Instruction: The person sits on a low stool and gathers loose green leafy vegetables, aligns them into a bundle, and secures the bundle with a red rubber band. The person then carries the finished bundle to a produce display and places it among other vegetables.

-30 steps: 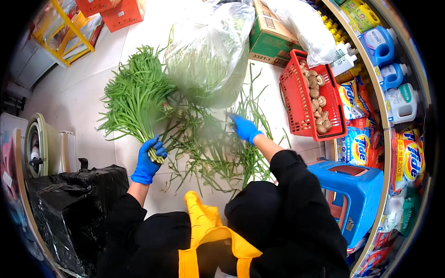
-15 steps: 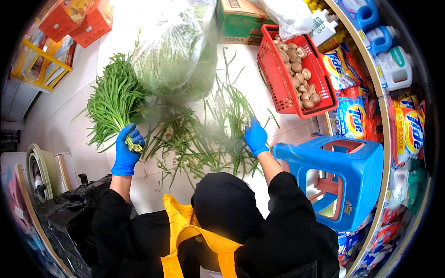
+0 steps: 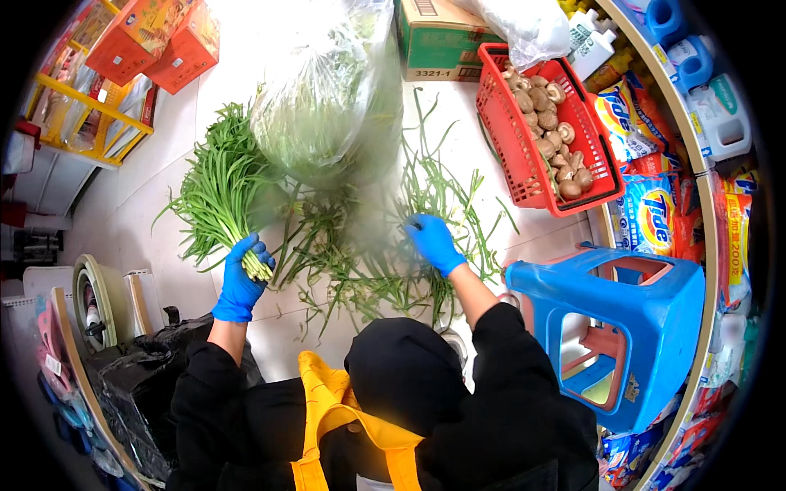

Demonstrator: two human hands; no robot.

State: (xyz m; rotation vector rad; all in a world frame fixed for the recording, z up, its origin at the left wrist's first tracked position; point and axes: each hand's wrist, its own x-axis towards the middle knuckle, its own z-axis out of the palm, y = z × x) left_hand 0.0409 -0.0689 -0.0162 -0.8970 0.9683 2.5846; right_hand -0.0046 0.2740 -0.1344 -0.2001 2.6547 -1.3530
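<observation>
Green bunch (image 3: 217, 196) clamped in left hand (image 3: 240, 282), fanning beyond the grip. Loose stalks (image 3: 319, 225) right of it; right hand (image 3: 435, 244) among them, can't tell its closure.

L hand (image 3: 236, 288) w/ fingers (image 3: 247, 244) curled in; R hand (image 3: 435, 245) fwd, palm dn, both gloved.

On the floor (image 3: 131, 221), loose stalks (image 3: 332, 225) lie between a bunch of greens (image 3: 221, 188), left, and a basket (image 3: 516, 176) of mushrooms (image 3: 547, 123), right, with a bag (image 3: 319, 123) beyond the stalks and a stool (image 3: 679, 319) before the basket.
</observation>
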